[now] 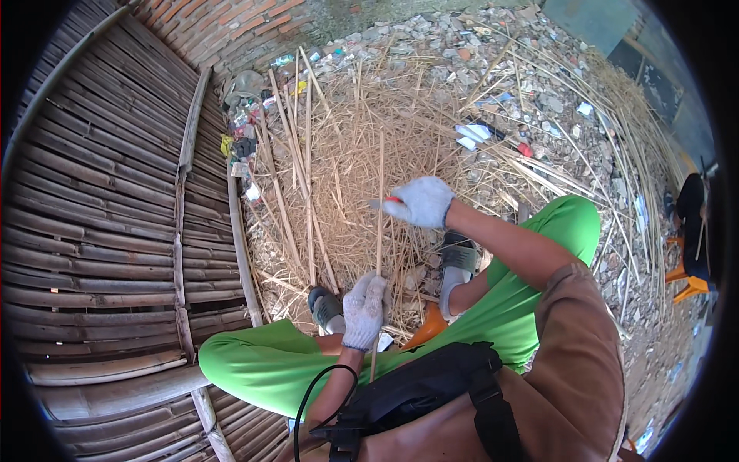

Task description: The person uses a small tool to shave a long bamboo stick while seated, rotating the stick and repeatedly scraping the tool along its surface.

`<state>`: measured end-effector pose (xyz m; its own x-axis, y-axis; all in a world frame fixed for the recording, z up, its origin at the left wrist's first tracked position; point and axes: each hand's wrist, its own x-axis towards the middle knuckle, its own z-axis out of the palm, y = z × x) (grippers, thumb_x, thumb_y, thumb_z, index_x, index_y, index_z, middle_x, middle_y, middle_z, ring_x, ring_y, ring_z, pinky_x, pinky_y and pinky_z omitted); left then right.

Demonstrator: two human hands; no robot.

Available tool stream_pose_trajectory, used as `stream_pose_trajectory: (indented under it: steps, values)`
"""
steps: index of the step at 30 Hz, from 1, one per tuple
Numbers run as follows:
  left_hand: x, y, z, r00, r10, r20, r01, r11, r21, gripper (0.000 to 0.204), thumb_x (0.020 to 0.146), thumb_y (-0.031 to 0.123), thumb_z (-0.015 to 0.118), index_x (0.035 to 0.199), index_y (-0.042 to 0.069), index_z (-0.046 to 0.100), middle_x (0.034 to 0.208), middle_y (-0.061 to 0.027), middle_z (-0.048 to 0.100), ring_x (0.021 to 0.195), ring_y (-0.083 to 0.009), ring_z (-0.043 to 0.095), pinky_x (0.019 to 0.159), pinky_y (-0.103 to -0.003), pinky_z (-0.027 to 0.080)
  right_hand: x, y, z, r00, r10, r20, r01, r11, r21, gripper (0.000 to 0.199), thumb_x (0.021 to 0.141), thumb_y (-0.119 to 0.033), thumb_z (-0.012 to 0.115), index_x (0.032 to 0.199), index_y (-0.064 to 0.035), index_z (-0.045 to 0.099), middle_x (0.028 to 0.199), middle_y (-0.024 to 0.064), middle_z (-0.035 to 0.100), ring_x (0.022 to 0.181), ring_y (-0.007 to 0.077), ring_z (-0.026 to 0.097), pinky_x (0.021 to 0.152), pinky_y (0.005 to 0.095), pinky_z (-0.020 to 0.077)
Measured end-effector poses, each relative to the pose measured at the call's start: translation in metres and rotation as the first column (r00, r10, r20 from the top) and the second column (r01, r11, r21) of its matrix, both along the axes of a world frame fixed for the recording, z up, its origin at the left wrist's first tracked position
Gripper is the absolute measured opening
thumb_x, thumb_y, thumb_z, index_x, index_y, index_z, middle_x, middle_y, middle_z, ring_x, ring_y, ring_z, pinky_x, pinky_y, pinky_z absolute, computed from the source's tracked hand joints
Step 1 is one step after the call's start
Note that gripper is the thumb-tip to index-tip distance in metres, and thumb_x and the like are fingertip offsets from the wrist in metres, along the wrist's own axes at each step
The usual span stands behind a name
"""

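My left hand (363, 306), in a white knit glove, is closed round a long, thin bamboo strip (379, 246). The strip runs away from my lap, between my feet, over the shavings. Farther along it, my right hand (426, 202), gloved the same way, grips a knife (392, 199) with a red handle. Its short blade points left and meets or crosses the strip; whether it cuts into it I cannot tell. Pale bamboo shavings (346, 169) lie heaped under both hands. Several longer bamboo strips (309, 177) rest on the heap, left of the held one.
A slatted bamboo wall or platform (115, 231) stands close on my left. Behind the heap rises a brick wall (223, 31). Rubble and litter (554, 100) cover the ground at right, with long strips (627, 146) beyond. Part of an orange stool (428, 326) shows beneath me.
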<state>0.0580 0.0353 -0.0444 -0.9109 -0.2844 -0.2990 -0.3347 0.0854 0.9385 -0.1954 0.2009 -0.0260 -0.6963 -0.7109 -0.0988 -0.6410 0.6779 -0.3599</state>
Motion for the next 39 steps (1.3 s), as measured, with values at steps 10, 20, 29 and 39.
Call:
stream_pose_trajectory:
  steps: [10, 20, 29, 39]
  values:
    - [0.010, 0.016, -0.002, 0.994, -0.095, -0.044, 0.096, 0.995, 0.020, 0.037, 0.112, 0.031, 0.063, 0.127, -0.001, 0.072, 0.073, 0.0014, 0.063, 0.053, -0.0053, 0.052, 0.046, -0.023, 0.040, -0.087, 0.044, 0.000, 0.972, -0.235, -0.001, 0.235, 0.971, -0.043, 0.086, 0.105, -0.082, 0.031, 0.103, -0.0121, 0.082, 0.100, 0.0240, 0.079, 0.097, 0.0448, 0.077, 0.089, 0.0563, 0.0597]
    - [0.006, 0.019, 0.000, 0.993, -0.095, 0.064, 0.076, 0.966, 0.246, 0.035, 0.113, 0.031, 0.061, 0.130, 0.002, 0.070, 0.075, 0.0021, 0.061, 0.052, -0.0048, 0.051, 0.046, -0.023, 0.039, -0.091, 0.055, -0.012, 0.958, -0.286, 0.011, 0.286, 0.958, 0.028, 0.085, 0.105, -0.080, 0.033, 0.109, -0.0103, 0.082, 0.110, 0.0233, 0.080, 0.106, 0.0429, 0.077, 0.096, 0.0550, 0.0586]
    - [0.009, 0.029, 0.009, 0.985, -0.170, 0.017, 0.147, 0.895, 0.422, 0.033, 0.113, 0.027, 0.058, 0.126, -0.001, 0.068, 0.072, 0.0022, 0.055, 0.048, -0.0065, 0.046, 0.042, -0.024, 0.036, -0.145, 0.164, -0.095, 0.781, -0.624, 0.012, 0.616, 0.766, -0.184, 0.087, 0.107, -0.077, 0.033, 0.122, -0.0043, 0.079, 0.122, 0.0259, 0.077, 0.117, 0.0450, 0.073, 0.105, 0.0509, 0.0553]
    - [0.000, -0.008, 0.009, 0.999, -0.021, 0.047, 0.001, 0.925, 0.380, 0.032, 0.113, 0.032, 0.059, 0.124, 0.003, 0.069, 0.073, 0.0012, 0.061, 0.049, -0.0065, 0.051, 0.042, -0.024, 0.039, -0.011, 0.012, -0.014, 0.984, -0.144, 0.104, 0.166, 0.953, -0.254, 0.074, 0.109, -0.071, 0.039, 0.110, -0.0085, 0.078, 0.097, 0.0255, 0.077, 0.098, 0.0476, 0.074, 0.089, 0.0565, 0.0570]
